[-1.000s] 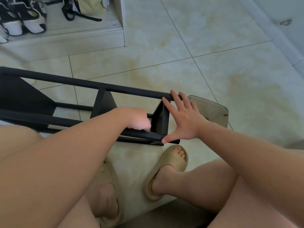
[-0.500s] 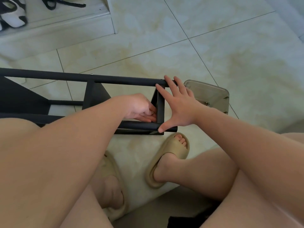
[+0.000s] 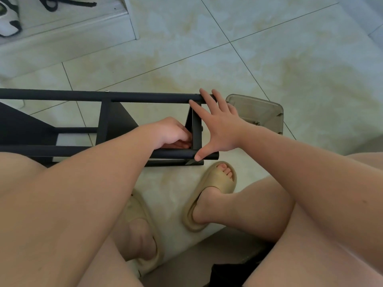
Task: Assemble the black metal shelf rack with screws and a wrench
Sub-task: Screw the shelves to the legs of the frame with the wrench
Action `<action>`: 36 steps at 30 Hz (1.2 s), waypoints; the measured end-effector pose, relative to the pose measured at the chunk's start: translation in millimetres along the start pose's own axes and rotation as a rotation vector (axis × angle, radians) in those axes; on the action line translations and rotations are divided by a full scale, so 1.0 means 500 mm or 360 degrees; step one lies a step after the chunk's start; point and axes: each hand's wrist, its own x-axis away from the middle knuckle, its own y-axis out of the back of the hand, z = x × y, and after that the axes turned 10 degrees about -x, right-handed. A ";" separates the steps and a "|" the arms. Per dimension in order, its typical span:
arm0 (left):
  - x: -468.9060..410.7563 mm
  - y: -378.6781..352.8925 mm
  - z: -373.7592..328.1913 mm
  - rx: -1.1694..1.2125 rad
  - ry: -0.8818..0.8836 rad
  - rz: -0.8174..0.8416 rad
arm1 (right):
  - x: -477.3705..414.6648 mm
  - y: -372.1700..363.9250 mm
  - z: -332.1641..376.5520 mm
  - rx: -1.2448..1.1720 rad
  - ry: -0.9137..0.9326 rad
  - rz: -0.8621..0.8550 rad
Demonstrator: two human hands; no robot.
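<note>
The black metal rack (image 3: 145,98) lies on its side on the tiled floor, tubes running left to right. Its end panel (image 3: 196,129) stands upright between the two tubes. My left hand (image 3: 170,131) reaches inside the frame, fingers curled against the panel's inner face; the fingertips are hidden. My right hand (image 3: 219,129) is spread flat against the panel's outer side, fingers on the upper tube and thumb on the lower one. A small screw head (image 3: 202,127) shows on the panel's outer edge. No wrench is visible.
A clear plastic box (image 3: 263,112) with a small screw (image 3: 257,122) in it sits just right of the rack's end. My feet in beige slippers (image 3: 215,187) rest below the rack. A raised step with shoes (image 3: 8,23) lies at the far left.
My left hand has risen from the lower tube and tucked in against the inner face of the end panel. My right hand keeps its spread hold.
</note>
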 end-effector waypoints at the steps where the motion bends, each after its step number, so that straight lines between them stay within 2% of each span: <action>1: 0.000 -0.001 -0.001 0.0014 0.0005 0.0020 | 0.000 0.000 0.000 -0.0004 0.0002 -0.0001; 5: -0.005 -0.004 -0.004 -0.0134 0.0002 0.0073 | -0.001 -0.001 -0.003 -0.0005 0.0002 -0.0005; 10: -0.005 -0.001 -0.004 -0.0106 0.0038 0.0178 | -0.002 -0.004 -0.003 -0.0011 0.0001 0.0001; 15: -0.004 -0.003 -0.007 -0.0225 0.0053 0.0152 | -0.001 -0.003 -0.004 -0.0019 0.0002 0.0003; 21: 0.001 0.004 -0.009 -0.0144 0.0163 0.0321 | 0.000 -0.004 -0.003 -0.0016 0.0005 -0.0005; 36: 0.007 0.003 -0.011 -0.0125 0.0222 0.0422 | 0.002 -0.002 0.001 0.0010 -0.0003 0.0002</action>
